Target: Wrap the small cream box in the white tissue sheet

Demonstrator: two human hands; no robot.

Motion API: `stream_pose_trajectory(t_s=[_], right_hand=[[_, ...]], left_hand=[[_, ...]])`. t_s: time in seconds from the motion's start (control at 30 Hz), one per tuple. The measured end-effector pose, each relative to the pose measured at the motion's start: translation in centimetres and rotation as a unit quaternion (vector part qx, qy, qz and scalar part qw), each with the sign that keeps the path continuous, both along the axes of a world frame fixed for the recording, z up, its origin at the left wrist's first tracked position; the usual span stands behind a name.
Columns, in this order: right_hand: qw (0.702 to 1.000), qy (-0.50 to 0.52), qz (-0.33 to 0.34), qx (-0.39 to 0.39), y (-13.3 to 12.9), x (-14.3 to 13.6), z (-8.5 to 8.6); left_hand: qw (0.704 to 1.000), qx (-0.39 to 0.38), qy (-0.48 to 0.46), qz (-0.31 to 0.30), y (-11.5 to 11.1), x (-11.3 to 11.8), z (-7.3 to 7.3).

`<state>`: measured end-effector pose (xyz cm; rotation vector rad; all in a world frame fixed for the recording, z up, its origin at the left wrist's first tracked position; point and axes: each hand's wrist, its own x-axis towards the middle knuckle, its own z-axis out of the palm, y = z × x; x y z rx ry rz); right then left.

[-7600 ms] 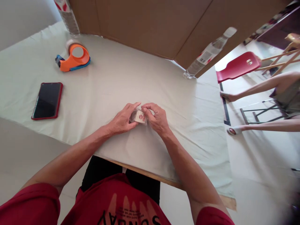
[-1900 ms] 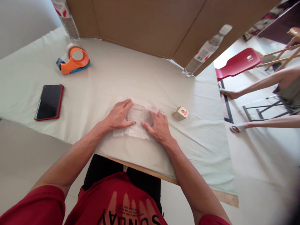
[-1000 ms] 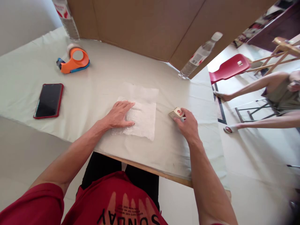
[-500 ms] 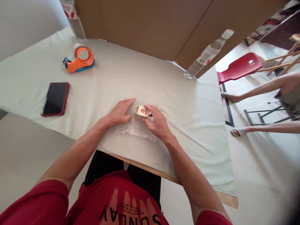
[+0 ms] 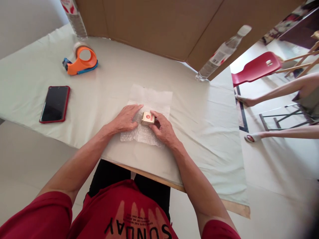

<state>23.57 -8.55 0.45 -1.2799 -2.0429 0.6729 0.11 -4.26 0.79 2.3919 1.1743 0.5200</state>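
Observation:
A small cream box with a red round mark (image 5: pixel 148 118) rests on a sheet of bubble wrap (image 5: pixel 156 98) in front of me. My right hand (image 5: pixel 163 127) has its thumb and fingers around the box's right end. On the other side, my left hand (image 5: pixel 125 119) lies on the wrap's left part, thumb and fingers spread apart, with a small gap to the box. The wrap lies flat on the cloth-covered table and extends beyond both hands toward the cardboard.
A phone (image 5: pixel 55 104) and an orange tape dispenser (image 5: pixel 83 61) lie at the left. Tall cardboard (image 5: pixel 154 26) stands behind, with plastic bottles (image 5: pixel 79 26) (image 5: pixel 219 57) beside it. Right of the table are a red chair (image 5: pixel 259 67) and a person's legs (image 5: pixel 279 89).
The far part of the bubble wrap now lies spread out beyond my hands. The box sits slightly further left and more of its printed face shows. The whole view has shifted slightly.

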Motion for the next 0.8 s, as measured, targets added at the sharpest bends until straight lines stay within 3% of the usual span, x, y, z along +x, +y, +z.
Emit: stream_pose_trajectory(t_s=[0.3, 0.43, 0.57, 0.67, 0.8], right_hand=[[1.000, 0.008, -0.003, 0.018, 0.1, 0.5, -0.2], [0.995, 0.015, -0.051, 0.081, -1.1, 1.7, 2.5], [0.992, -0.063, 0.071, 0.085, -4.1, 2.1, 4.8], [0.971, -0.183, 0.117, 0.101, -6.3, 1.3, 4.3], [0.952, -0.246, 0.066, 0.169, -7.1, 0.4, 2.1]], left_hand=[[1.000, -0.009, -0.016, 0.004, -0.2, 0.0, 0.3], [0.998, -0.007, -0.063, 0.017, -0.2, 0.1, 0.6], [0.995, -0.006, -0.097, 0.021, -0.4, 0.1, 0.9], [0.994, -0.004, -0.106, 0.016, -0.4, 0.1, 1.0], [0.991, 0.005, -0.137, 0.009, -0.5, 0.1, 1.2]])
